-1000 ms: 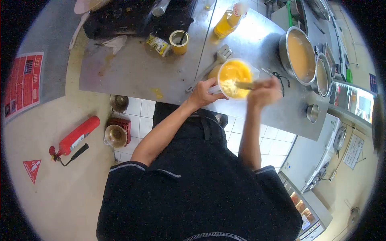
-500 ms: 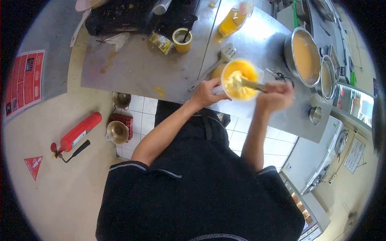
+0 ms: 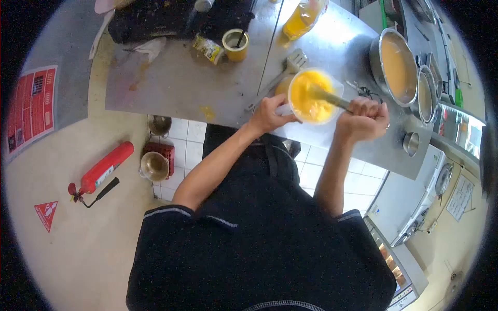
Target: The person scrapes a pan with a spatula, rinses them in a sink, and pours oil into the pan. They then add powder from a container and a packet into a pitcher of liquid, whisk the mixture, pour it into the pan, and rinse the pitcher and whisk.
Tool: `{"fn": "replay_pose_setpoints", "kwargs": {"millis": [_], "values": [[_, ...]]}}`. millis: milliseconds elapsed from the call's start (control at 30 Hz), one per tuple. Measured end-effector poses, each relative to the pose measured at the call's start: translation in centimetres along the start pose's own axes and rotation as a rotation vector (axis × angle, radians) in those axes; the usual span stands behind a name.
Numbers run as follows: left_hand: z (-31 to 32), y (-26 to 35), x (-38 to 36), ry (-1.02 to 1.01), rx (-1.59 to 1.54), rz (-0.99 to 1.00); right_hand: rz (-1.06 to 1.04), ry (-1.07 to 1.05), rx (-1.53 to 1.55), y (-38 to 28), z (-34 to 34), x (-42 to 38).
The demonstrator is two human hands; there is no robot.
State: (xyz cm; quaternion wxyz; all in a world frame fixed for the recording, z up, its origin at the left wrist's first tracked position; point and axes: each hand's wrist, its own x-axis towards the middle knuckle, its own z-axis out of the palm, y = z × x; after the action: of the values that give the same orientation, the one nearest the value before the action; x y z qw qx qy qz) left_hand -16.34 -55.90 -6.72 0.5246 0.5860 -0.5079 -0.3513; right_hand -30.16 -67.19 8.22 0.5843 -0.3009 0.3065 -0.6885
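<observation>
My left hand (image 3: 270,114) is closed around the handle of a translucent plastic jug (image 3: 285,110), which is tipped towards me at the edge of the steel table. Inside it is a bright yellow mixture (image 3: 314,110) with paler lumps. My right hand (image 3: 363,121) makes a fist on the grey handle of a stirring utensil (image 3: 332,98). The far end of this utensil is sunk in the mixture, so its shape is hidden. Just behind the jug lies a slotted turner (image 3: 296,61).
Beyond the jug stands a bottle of yellow liquid (image 3: 305,20). A large steel bowl of orange-beige batter (image 3: 381,67) is on the right, near a small metal cup (image 3: 411,144). To the left are an open tin (image 3: 236,54), a crumpled packet (image 3: 207,50) and a black appliance (image 3: 171,23).
My right hand has moved slightly right and down, with the utensil now angled more steeply across the jug. Pale lumps on the surface have blended more into the yellow. My left hand keeps its hold.
</observation>
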Motion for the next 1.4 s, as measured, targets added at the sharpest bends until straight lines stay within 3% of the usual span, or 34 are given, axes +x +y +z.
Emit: {"fn": "replay_pose_setpoints", "kwargs": {"millis": [67,133,233,267,333,400,467,533,600,700,733,833,900,967,1000,1067,1133,1200,1233,1267,1333,1400], "values": [[0.2,0.4,-0.1,0.017,-0.056,0.004,-0.3,0.142,-0.583,8.2,-7.1,2.0],[0.4,0.5,0.1,0.041,-0.119,0.029,-0.368,0.169,-0.692,9.3,-8.1,2.5],[0.5,-0.3,0.0,0.081,-0.037,0.067,-0.091,0.045,-0.166,0.1,0.2,0.3],[0.7,-0.2,-0.3,0.074,-0.068,0.043,-0.298,0.03,-0.383,1.8,-0.8,-0.2],[0.7,0.0,0.0,0.065,-0.121,0.015,-0.507,0.052,-0.812,6.3,-2.4,1.1],[0.7,0.1,-0.3,0.034,-0.068,-0.05,-0.197,0.076,-0.587,5.1,-3.1,1.4],[0.5,-0.2,-1.2,0.022,-0.031,-0.059,-0.013,-0.091,-0.072,-0.6,0.0,-0.5],[0.7,-0.7,-0.4,0.053,-0.019,0.043,-0.623,-0.035,-0.92,6.1,-6.6,1.3],[0.9,-0.1,-0.2,0.079,-0.06,0.064,-0.089,0.187,-0.648,6.6,-2.6,0.7],[0.6,-0.7,0.0,0.102,-0.081,0.07,-0.072,0.006,-0.16,-0.1,0.0,0.6],[1.1,-0.7,-0.4,0.103,-0.096,0.063,-0.218,0.13,-0.322,0.8,0.2,0.2],[0.9,0.1,-0.2,0.069,-0.144,0.045,-0.173,0.129,-0.73,8.2,-3.9,1.7],[0.4,0.5,0.2,0.062,-0.059,0.021,-0.569,-0.165,-0.795,6.1,-5.2,3.4],[0.5,0.6,-0.8,0.055,-0.06,0.002,-0.017,-0.182,-0.023,0.2,-3.2,1.0],[0.6,0.4,-0.5,0.063,-0.096,0.022,-0.541,-0.112,-0.723,4.0,-6.4,1.7],[0.8,0.6,-0.4,0.056,-0.117,0.025,-0.874,-0.049,-1.396,6.3,-6.2,1.8],[0.4,0.6,-0.3,0.046,-0.074,-0.017,-0.341,-0.325,-0.612,3.3,-5.1,3.2],[0.7,0.3,-1.4,0.037,-0.059,-0.009,-0.292,-0.061,-0.452,3.4,-3.3,-0.6],[0.5,0.2,-0.3,0.042,-0.042,0.031,-0.692,-0.182,-1.022,6.7,-6.4,0.5],[0.5,0.5,-0.2,0.08,-0.107,0.068,-0.672,-0.108,-1.141,7.1,-5.5,1.7],[0.1,1.0,-0.1,0.081,-0.092,0.049,-0.451,-0.009,-0.887,4.6,-3.0,1.4],[0.3,0.8,-0.6,0.062,-0.089,0.025,-0.065,0.024,-0.027,-1.0,-0.1,1.0]]}}
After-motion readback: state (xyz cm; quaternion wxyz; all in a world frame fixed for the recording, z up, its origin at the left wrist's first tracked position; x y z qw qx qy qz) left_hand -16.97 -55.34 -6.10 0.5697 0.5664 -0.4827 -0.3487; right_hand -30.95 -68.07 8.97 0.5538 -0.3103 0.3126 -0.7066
